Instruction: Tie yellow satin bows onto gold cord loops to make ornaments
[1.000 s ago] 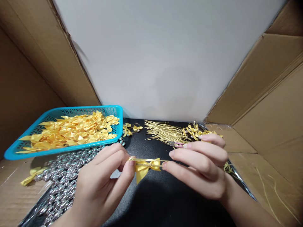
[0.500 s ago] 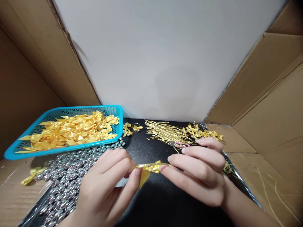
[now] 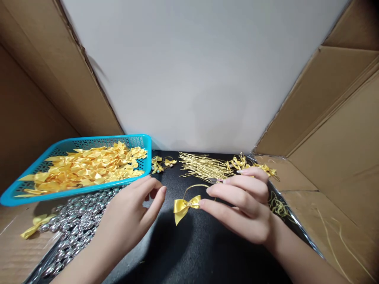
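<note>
A small yellow satin bow [image 3: 183, 206] with a thin gold wire loop above it hangs over the black mat [image 3: 195, 244]. My right hand [image 3: 242, 203] pinches the bow's right end between thumb and forefinger. My left hand [image 3: 133, 211] is just left of the bow, apart from it, fingers loosely spread and holding nothing. A pile of silver bells [image 3: 74, 225] lies under and left of my left hand.
A turquoise basket [image 3: 26, 193] full of yellow bows sits at the left. Gold wire pieces [image 3: 201, 167] and finished bows [image 3: 254, 167] lie at the back of the mat. A loose bow [image 3: 34, 227] lies on cardboard. Cardboard walls stand on both sides, a white wall behind.
My left hand has let go of the bow and wire and drawn back left. The wire, held straight before, now forms a loop above the bow held by my right hand.
</note>
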`<control>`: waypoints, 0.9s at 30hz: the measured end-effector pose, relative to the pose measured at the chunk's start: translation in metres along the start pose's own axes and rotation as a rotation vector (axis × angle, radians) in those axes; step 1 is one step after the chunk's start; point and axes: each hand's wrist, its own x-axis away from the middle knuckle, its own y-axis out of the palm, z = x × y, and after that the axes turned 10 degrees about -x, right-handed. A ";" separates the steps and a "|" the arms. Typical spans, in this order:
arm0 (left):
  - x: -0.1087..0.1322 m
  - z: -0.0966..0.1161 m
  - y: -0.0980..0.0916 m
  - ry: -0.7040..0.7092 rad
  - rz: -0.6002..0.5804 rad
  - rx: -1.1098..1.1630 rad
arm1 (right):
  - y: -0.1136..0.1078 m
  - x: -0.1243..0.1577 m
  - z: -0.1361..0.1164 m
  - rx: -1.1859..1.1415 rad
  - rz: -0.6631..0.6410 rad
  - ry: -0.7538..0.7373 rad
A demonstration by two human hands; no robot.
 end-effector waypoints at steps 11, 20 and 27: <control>-0.015 -0.038 0.048 -0.147 -0.445 -0.386 | -0.009 0.007 0.057 -0.128 -0.711 0.652; -0.051 -0.023 0.074 -0.279 -0.433 -0.501 | -0.002 0.019 0.072 -0.251 -0.763 0.790; -0.074 -0.018 0.094 -0.361 -0.387 -0.446 | -0.005 0.022 0.074 -0.287 -0.708 0.774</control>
